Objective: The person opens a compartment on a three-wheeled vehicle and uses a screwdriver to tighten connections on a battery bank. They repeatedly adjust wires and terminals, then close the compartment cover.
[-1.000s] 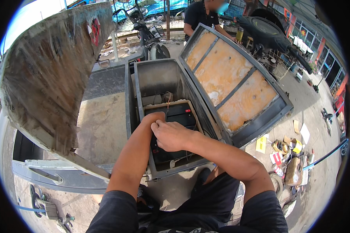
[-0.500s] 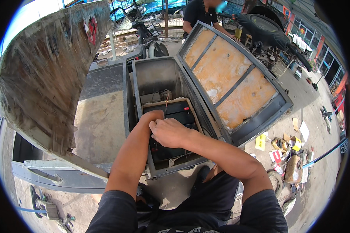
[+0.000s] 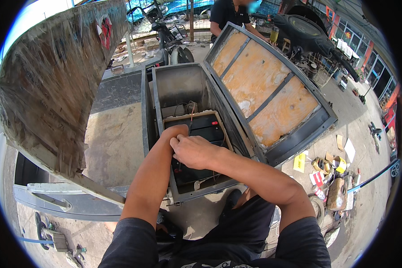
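Note:
Both my hands are over black batteries (image 3: 203, 135) with a red terminal cap, sitting low inside an open grey metal box (image 3: 176, 82). Thin wires (image 3: 191, 108) lie at the batteries’ back edge. My left hand (image 3: 177, 131) reaches in from the left, bent down at the wrist, its fingers hidden. My right hand (image 3: 192, 152) crosses just below it with fingers curled and closed beside the left wrist; what they hold, if anything, is hidden. The box’s lid (image 3: 265, 89), with rusty, stained orange panels, leans open on the right.
A large weathered curved panel (image 3: 44, 89) stands left over a flat bed (image 3: 114, 138). Behind are a scooter (image 3: 163, 40), another person (image 3: 225, 18) and an overturned black vehicle (image 3: 301, 29). Scattered cartons and parts (image 3: 335, 178) lie on the floor at right; metal parts (image 3: 58, 241) lie lower left.

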The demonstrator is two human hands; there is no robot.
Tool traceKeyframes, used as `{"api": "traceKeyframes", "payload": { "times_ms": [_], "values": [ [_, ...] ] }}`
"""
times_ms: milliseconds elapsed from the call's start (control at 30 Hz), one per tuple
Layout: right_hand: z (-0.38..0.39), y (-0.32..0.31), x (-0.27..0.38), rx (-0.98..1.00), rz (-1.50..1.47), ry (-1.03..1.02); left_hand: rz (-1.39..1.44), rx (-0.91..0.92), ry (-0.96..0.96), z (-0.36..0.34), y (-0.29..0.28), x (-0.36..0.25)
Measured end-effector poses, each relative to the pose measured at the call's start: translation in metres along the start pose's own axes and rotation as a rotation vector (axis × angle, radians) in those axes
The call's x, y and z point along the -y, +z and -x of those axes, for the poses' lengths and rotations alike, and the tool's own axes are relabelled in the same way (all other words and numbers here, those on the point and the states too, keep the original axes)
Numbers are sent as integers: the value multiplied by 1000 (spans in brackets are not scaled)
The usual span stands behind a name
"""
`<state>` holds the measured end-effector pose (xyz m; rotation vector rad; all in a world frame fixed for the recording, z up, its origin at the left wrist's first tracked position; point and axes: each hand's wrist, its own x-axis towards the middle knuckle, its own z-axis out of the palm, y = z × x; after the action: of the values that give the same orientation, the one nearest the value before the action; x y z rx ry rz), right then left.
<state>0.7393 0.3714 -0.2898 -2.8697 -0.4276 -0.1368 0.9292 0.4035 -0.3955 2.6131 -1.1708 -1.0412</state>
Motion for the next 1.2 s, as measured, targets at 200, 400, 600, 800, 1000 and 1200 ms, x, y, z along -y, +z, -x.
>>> {"api": "traceKeyframes", "payload": {
  "times_ms": [200,400,600,800,1000,1200],
  "values": [
    [-1,1,-5,-31,49,-61,-8,-3,1,-1,0,0],
    [1,-4,2,21,11,-12,-21,-9,-11,5,-1,0],
    [-1,-1,-6,18,3,-97,-35,-6,-4,10,0,-4],
    [-2,-14,3,100,-38,29,-70,-13,0,14,-5,-8],
    [1,-10,-6,59,1,-92,0,-69,70,3,0,-5],
    [-7,-17,-1,118,9,20,47,-121,174,-15,13,27]
  ]
}}
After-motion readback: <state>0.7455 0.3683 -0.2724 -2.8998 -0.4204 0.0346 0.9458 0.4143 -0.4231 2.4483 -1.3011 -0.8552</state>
